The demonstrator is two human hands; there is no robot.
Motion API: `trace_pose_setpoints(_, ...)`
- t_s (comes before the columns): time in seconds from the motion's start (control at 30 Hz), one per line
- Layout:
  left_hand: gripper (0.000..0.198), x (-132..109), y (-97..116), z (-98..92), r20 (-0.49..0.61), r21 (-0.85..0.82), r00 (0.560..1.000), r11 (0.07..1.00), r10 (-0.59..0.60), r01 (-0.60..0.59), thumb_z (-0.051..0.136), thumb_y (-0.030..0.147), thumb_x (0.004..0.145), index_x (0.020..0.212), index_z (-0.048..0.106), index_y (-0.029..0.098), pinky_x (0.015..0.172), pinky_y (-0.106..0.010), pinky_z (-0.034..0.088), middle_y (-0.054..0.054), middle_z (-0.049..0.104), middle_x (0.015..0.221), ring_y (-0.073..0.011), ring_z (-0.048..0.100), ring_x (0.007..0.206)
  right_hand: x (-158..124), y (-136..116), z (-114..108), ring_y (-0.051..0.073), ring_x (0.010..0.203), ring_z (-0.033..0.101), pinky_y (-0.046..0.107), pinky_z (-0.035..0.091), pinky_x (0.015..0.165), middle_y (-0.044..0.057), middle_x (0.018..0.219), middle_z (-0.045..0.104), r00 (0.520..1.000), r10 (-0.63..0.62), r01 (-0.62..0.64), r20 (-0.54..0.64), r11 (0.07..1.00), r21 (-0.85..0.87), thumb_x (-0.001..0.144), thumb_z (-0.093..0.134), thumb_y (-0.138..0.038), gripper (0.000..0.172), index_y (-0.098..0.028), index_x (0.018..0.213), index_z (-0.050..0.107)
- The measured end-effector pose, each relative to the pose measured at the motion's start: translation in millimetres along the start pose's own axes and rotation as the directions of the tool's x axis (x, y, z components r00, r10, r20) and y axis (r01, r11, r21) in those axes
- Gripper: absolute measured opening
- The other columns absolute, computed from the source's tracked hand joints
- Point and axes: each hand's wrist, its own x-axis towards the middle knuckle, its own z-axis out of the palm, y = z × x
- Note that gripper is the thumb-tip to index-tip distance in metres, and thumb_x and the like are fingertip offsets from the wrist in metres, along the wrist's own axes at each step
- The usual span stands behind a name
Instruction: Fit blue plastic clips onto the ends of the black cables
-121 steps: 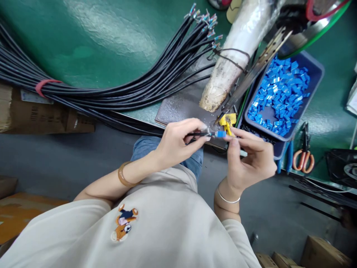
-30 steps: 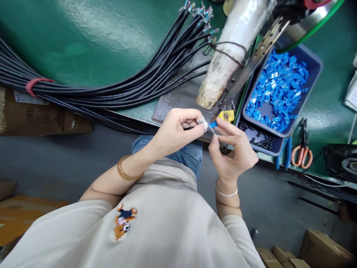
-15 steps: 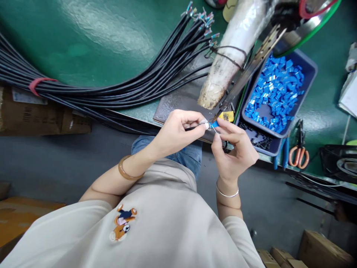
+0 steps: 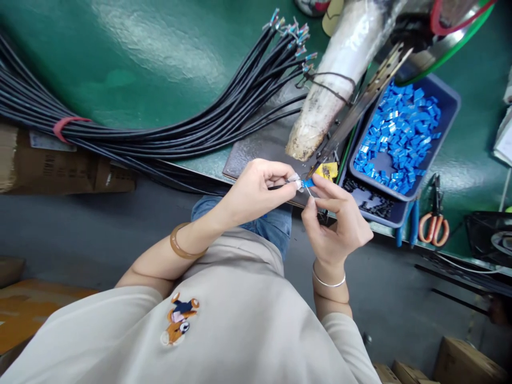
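Observation:
My left hand (image 4: 266,186) is closed in a pinch on the end of a black cable (image 4: 275,187), with whitish covers on its fingertips. Just past those fingertips, a small blue connector (image 4: 308,183) meets the cable's thin wires. My right hand (image 4: 335,216) pinches a thin pale wire (image 4: 309,191) between thumb and finger, while its index finger lies against the blue connector. The narrow tip of a soldering iron (image 4: 313,169) comes down from above, close to the connector; whether it touches I cannot tell.
A bundle of black cables (image 4: 160,140), tied with a red band (image 4: 64,128), lies on the green table (image 4: 132,64). A plastic-wrapped tube (image 4: 332,85) hangs over a dark board (image 4: 256,149). At right are a bin (image 4: 450,106) of blue connectors, orange-handled scissors (image 4: 434,226) and a yellow piece (image 4: 328,170).
The view has shifted slightly, moving the table things a little right and down. Both hands keep their grips, and the right thumb sits slightly lower along the pale wire.

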Motion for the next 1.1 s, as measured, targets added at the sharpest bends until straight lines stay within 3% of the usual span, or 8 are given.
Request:
trace_pose_setpoints(0.27, 0.015, -4.4, -0.4, 3.3, -0.048, -0.056, 0.998, 0.998, 0.038, -0.041, 0.062, 0.022, 0.082, 0.072, 0.066, 0.012, 0.049, -0.019, 0.033, 0.002, 0.05, 0.059, -0.0059, 0.04, 0.054, 0.5, -3.3, -2.0, 0.02, 0.096, 0.074, 0.037, 0.067, 0.081, 0.006, 0.111, 0.073, 0.985, 0.169, -0.171, 0.032, 0.977, 0.125, 0.084, 0.064, -0.012, 0.011, -0.021, 0.086, 0.059)
trace_pose_setpoints(0.43, 0.014, -4.8, -3.2, 4.6, -0.087, 0.036, 0.992, 0.995, 0.091, -0.088, 0.06, 0.018, 0.082, 0.074, 0.069, 0.012, 0.058, -0.019, 0.041, 0.0, 0.059, 0.065, -0.0081, 0.05, 0.06, 1.0, -3.3, -0.5, 0.019, 0.095, 0.074, 0.037, 0.067, 0.082, 0.006, 0.111, 0.073, 0.992, 0.126, -0.126, 0.004, 0.985, 0.116, 0.081, 0.066, -0.009, 0.014, -0.021, 0.087, 0.06)
trace_pose_setpoints(0.8, 0.015, -3.6, 2.0, 5.5, -0.128, 0.133, 0.98, 0.982, 0.15, -0.133, 0.059, 0.017, 0.083, 0.073, 0.069, 0.012, 0.056, -0.019, 0.04, -0.001, 0.061, 0.065, -0.0079, 0.05, 0.059, 7.0, -2.3, -2.0, 0.02, 0.096, 0.074, 0.036, 0.067, 0.079, 0.005, 0.112, 0.074, 0.998, 0.064, -0.064, 0.003, 0.997, 0.053, 0.08, 0.068, -0.008, 0.017, -0.021, 0.088, 0.063)
trace_pose_setpoints(1.0, 0.014, -6.0, -2.8, 4.6, -0.087, 0.125, 0.993, 0.99, 0.083, -0.071, 0.059, 0.018, 0.083, 0.074, 0.069, 0.011, 0.057, -0.019, 0.041, -0.001, 0.061, 0.065, -0.0083, 0.05, 0.06, 1.6, -3.9, -1.4, 0.016, 0.088, 0.075, 0.028, 0.065, 0.076, 0.004, 0.113, 0.074, 0.998, -0.034, 0.038, 0.055, 0.996, -0.079, 0.079, 0.067, -0.007, 0.018, -0.022, 0.083, 0.058)
trace_pose_setpoints(1.1, 0.012, -6.8, -4.9, 5.4, -0.081, 0.1, 0.994, 0.993, 0.073, -0.065, 0.061, 0.019, 0.082, 0.074, 0.067, 0.012, 0.056, -0.019, 0.04, 0.0, 0.059, 0.065, -0.0078, 0.049, 0.059, -1.2, -4.1, -1.2, 0.016, 0.085, 0.075, 0.026, 0.064, 0.074, 0.004, 0.112, 0.075, 0.999, -0.04, 0.042, 0.027, 0.994, -0.101, 0.079, 0.067, -0.006, 0.019, -0.022, 0.084, 0.058)
